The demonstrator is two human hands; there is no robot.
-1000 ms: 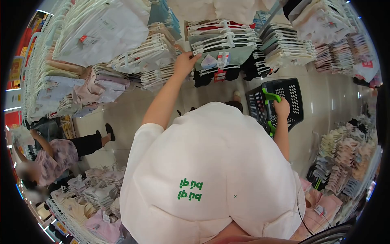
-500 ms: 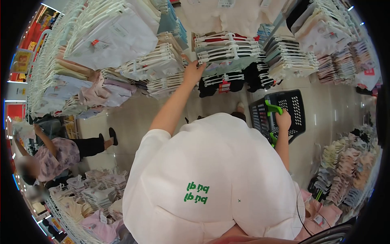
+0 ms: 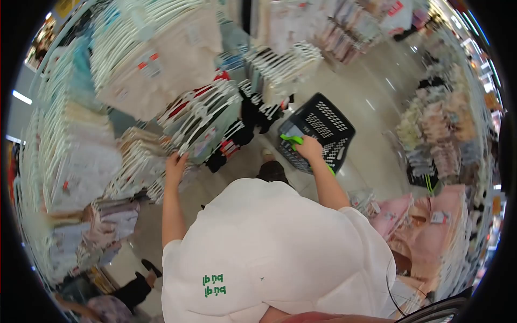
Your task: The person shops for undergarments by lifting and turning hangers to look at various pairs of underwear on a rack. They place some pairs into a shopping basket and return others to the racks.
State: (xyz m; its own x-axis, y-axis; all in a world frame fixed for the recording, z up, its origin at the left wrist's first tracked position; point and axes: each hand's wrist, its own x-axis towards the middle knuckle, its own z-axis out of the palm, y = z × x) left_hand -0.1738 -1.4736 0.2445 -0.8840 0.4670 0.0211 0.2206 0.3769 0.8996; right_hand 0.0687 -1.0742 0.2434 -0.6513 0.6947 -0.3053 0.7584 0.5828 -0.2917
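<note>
My right hand point(image 3: 311, 148) is closed around the bright green handle point(image 3: 291, 139) of a black shopping basket point(image 3: 344, 129), whose sides are full of small holes. The basket hangs in front of me over the floor. Reaching forward at the left, my left hand point(image 3: 176, 164) pinches the near end of a white hanger point(image 3: 195, 129). That hanger is at the front of a row of garments; a pale grey-green garment point(image 3: 219, 132) with a print hangs below it. Blur hides the exact fingertip contact.
Packed racks of pale clothes point(image 3: 81, 156) line the left, with a large pale pink garment point(image 3: 161, 64) ahead. Black garments point(image 3: 253, 107) hang beside the row. Pink clothes point(image 3: 431, 220) stand close on my right. Another person point(image 3: 118, 301) is at lower left. Shiny floor point(image 3: 371, 102) runs ahead right.
My view has turned right, so the racks, basket and other person appear shifted and rotated. My left hand stays at the hanger row; my right hand keeps hold of the basket handle.
</note>
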